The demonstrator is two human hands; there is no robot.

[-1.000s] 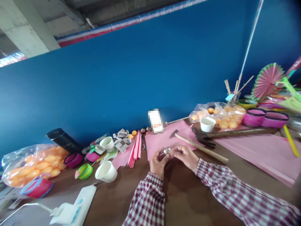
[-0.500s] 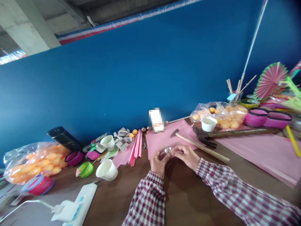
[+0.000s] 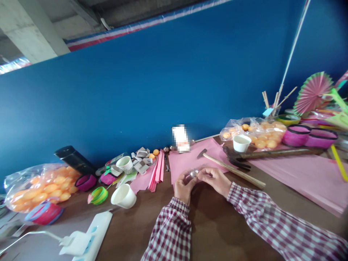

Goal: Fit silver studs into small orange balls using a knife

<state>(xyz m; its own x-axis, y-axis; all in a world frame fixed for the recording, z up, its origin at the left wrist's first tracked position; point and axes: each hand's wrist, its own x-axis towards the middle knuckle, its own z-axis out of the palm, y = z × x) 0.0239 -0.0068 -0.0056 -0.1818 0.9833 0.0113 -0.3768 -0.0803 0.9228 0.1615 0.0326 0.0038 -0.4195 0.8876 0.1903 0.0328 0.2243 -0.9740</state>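
Orange balls (image 3: 49,188) fill a clear bag at the far left of a brown worktop (image 3: 217,224), with a black cylinder (image 3: 73,159) leaning behind and a white power strip (image 3: 96,232) nearer the camera. Next come a tipped white cup (image 3: 123,196) and a bundle of folded pink paper strips (image 3: 157,174). At centre, a person in checked sleeves works on a small silvery piece (image 3: 194,173) held up between both hands, before a pink sheet (image 3: 187,159). The left hand (image 3: 183,186) curls thumb and fingers around its left side; the right hand (image 3: 216,179) is drawn to a narrow pinch at its right edge. The step appears to be close fingertip shaping or adjusting, though the detail is too small to tell; the next move would call for a steady left hold and a light right touch. Rightward lie a small hammer (image 3: 233,170), a larger hammer (image 3: 274,153) and, farthest over, a pleated pink-and-green fan (image 3: 312,92).
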